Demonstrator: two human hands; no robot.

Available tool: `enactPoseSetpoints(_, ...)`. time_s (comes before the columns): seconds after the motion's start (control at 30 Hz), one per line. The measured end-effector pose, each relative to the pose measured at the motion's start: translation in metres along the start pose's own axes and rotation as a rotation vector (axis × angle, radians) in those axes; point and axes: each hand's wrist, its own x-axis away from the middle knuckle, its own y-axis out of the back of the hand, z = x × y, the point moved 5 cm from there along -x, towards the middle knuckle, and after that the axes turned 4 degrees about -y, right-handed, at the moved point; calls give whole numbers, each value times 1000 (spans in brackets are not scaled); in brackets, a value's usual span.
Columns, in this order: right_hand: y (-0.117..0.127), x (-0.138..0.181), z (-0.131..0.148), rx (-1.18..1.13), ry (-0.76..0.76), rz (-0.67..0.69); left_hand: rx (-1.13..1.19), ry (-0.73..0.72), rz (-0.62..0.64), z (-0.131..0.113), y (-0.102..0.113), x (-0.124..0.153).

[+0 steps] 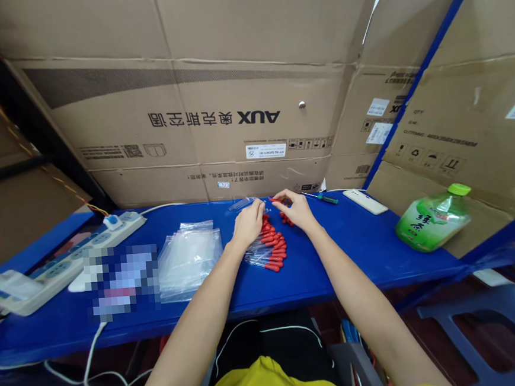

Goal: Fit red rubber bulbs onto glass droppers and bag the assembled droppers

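1. Right hand (pixel 298 211): fingertips pinched a small red rubber bulb (pixel 276 200). Left hand (pixel 247 223): fingertips drawn close; contents could not be determined.
2. Slim clear tubes with red rubber ends (pixel 275 252) lay fanned nearside of the left fingers; loose red rubber pieces (pixel 285 218) lay beneath the right fingers.
3. Risk: a dropped left wrist could scatter the fan.
4. Clear plastic bags (pixel 189 261), left of the left fingers, and a green-handled screwdriver (pixel 328 199), right of the right fingers, restricted sideways clearance.

soft light, stretched outer edges
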Motion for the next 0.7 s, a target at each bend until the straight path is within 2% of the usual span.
enactPoseSetpoints(0.17,-12,5,13,-87,20,11,30,8,-22,0,4,0)
enactPoseSetpoints(0.33,-11,5,12,-205,-4,-18,124,-81,-34,-3,9,-2)
enactPoseSetpoints(0.53,-16,1,9,-490,-108,42,246,-199,-31,-3,9,-4)
enactPoseSetpoints(0.7,-16,0,7,-516,-108,89,232,-202,-79,-3,13,-4)
